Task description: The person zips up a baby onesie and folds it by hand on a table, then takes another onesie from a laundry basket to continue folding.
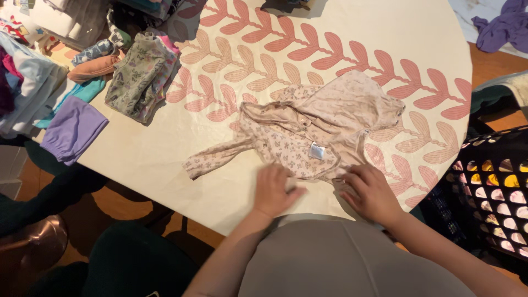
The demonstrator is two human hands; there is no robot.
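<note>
A small beige floral-print baby garment (pixel 308 126) lies spread on the table near the front edge, one long sleeve stretched out to the left and a white label showing near its middle. My left hand (pixel 273 191) rests flat with its fingers apart on the garment's lower edge. Just to the right, my right hand (pixel 372 192) has curled fingers pinching the garment's lower right edge.
The cream tablecloth (pixel 176 143) carries a pink leaf pattern. Folded clothes (pixel 140 77) and a purple piece (pixel 74 129) are piled at the left. A black laundry basket (pixel 495 192) stands at the right, and purple cloth (pixel 503 27) lies at the top right.
</note>
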